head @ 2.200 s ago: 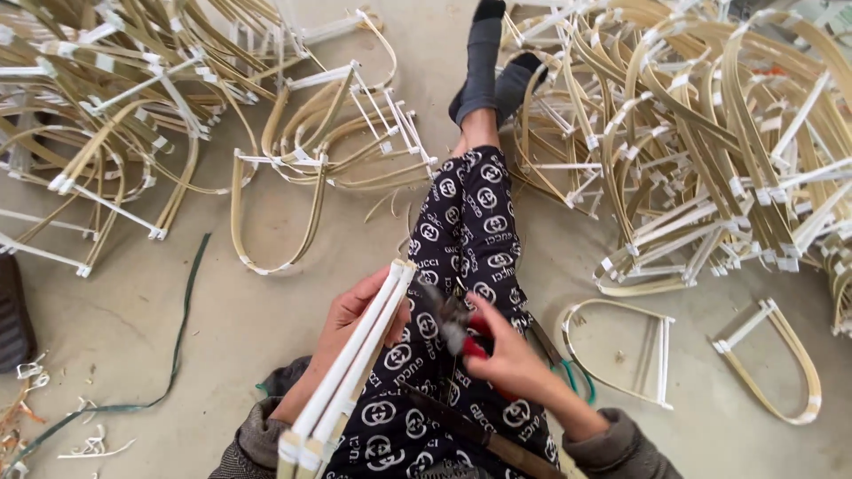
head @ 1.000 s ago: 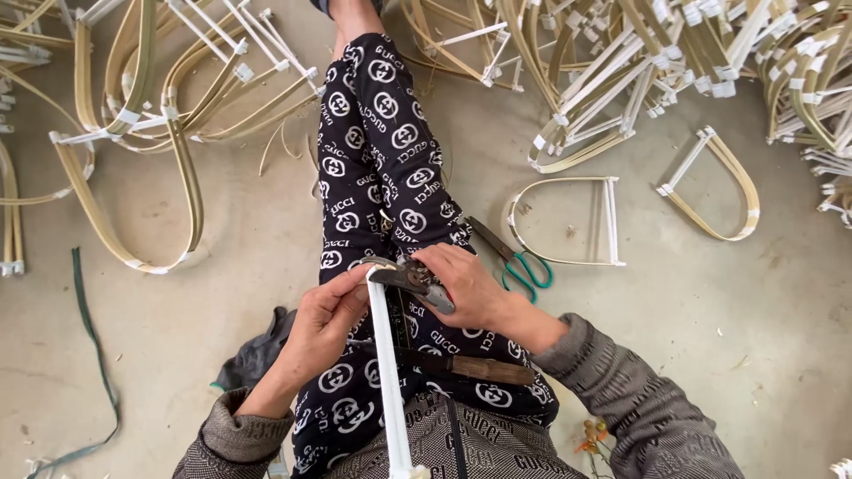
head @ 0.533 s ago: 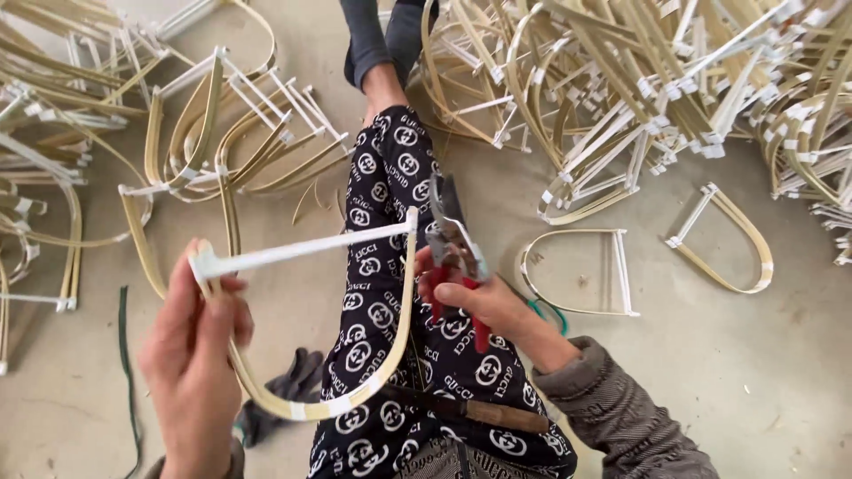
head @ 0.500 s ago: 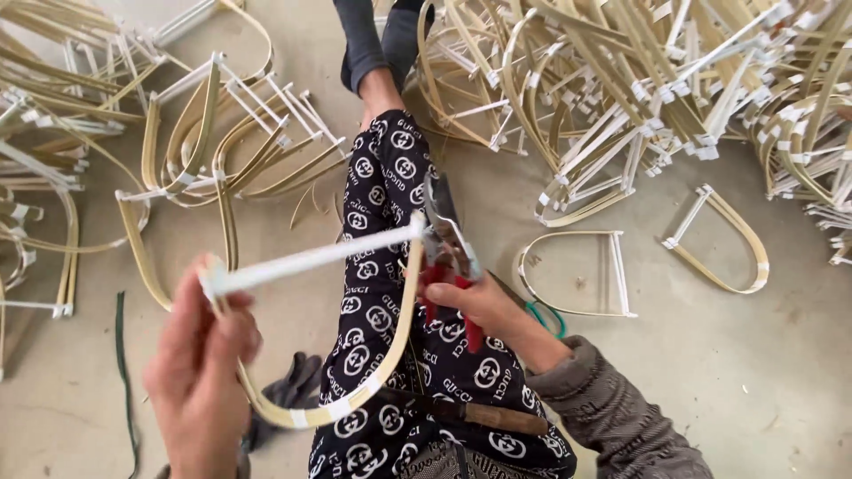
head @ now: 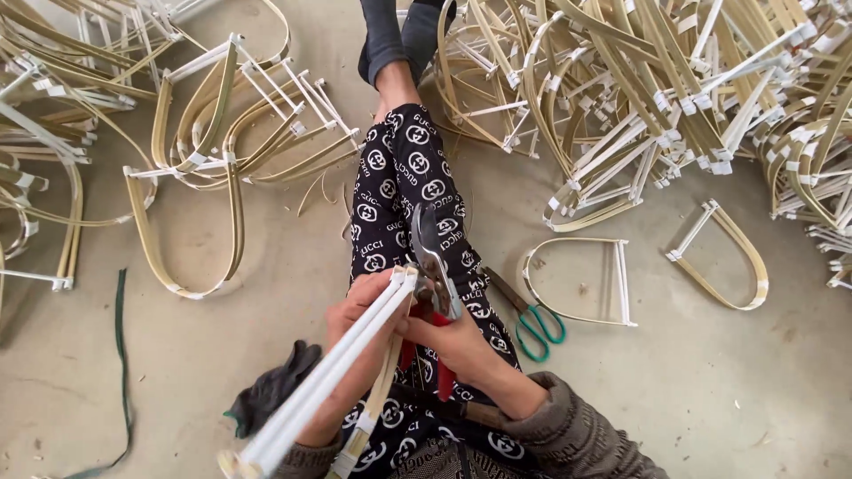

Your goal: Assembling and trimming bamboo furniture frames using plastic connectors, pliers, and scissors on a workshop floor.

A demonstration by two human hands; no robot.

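- The concrete floor [head: 728,372] carries big heaps of bent cane frames: one pile far right [head: 674,106], another far left [head: 177,115].
- The person sits on the floor, patterned trouser leg [head: 404,191] stretched toward the far side, dark sock [head: 395,40] at its end.
- Two single D-shaped frames lie apart on the right: one [head: 577,279] near the leg, one [head: 719,253] farther right.
- The frame in hand [head: 328,381] runs from the near left edge up to the lap, its white bars side by side, end-on to the camera.
- The left hand [head: 359,328] is closed around those bars near their far end.
- The right hand [head: 453,341] is clenched on red-handled pruning shears [head: 430,266], whose blades sit just at the bar ends.
- My view: good work here means bracing the frame against the thigh and keeping the left fingers behind the blades.
- Green-handled scissors [head: 532,319] lie just right of the leg; a dark glove [head: 271,390] lies near left.
- A green strap [head: 122,355] trails at the left.
- No packages, labels or signs are visible.
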